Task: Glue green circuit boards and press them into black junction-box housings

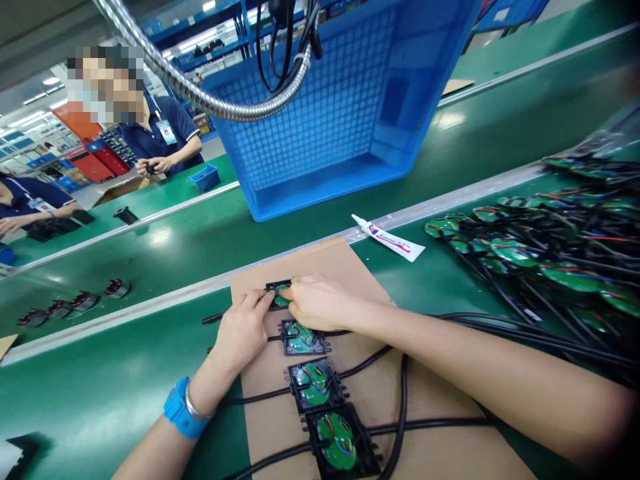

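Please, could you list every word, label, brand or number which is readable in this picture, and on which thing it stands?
No text can be read with certainty.
White tube: coloured print, too blurred to read.
Larger badge at upper left: too small to read.
Left-edge badge: also too small.
White label at top right: too blurred.
Green circuit boards: any marking is too small to read.
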A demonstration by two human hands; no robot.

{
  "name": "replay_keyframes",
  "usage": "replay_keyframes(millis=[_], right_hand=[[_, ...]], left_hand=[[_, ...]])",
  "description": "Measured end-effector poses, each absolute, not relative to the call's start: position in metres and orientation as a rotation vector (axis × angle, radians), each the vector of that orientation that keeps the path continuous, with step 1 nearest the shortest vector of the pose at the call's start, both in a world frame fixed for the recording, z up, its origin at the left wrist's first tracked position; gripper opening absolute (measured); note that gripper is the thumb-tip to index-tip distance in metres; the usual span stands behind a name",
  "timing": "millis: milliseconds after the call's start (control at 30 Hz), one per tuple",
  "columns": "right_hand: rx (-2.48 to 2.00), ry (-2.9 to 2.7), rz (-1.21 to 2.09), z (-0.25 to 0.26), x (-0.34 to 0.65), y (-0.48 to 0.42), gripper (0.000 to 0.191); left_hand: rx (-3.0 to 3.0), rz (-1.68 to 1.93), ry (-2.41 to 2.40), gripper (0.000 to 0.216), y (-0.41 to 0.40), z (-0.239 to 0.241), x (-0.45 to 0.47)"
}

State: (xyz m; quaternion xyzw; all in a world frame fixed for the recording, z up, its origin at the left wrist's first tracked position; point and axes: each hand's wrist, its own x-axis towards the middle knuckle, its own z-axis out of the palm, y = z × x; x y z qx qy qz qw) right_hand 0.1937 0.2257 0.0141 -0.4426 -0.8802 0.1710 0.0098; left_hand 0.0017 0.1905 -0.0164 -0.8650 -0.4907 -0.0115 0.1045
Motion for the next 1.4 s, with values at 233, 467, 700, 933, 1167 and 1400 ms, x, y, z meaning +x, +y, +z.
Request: replay_keyframes(millis=[233,467,700,933,1167,1400], right_hand=[[-1.312,-2.71,0.767,0.012,0.207,0.237,0.037],[-1.246,-2.62,0.864,0.008,0.223,0.235,0.051],[-1.436,-2.625,0.841,0.017,0.227,0.237,0.016],[-1.404,-2.569,1.137,0.007,0.226,0.241,0.021],[-1.047,-2.695,0.197,-0.026,0.229,0.236,0.019],[-1.039,-2.843,0.091,-0.022,0.227,0.24,0.018]], left_hand=[[-2.644,0.073,-1.471,0.046,0.196,-0.014,0.005],[-2.741,-0.196,-1.44,0.041,0.199,-0.005,0.001],[-2.903,-0.335,-1.307,0.019,0.205,-0.022,0.008],[-2.933,-0.381,-1.287,0.019,0.204,-0.03,0.007],[-2.926,-0.375,-1.303,0.022,0.203,-0.031,0.009],[-2.925,-0.363,-1.317,0.048,0.201,-0.029,0.011]])
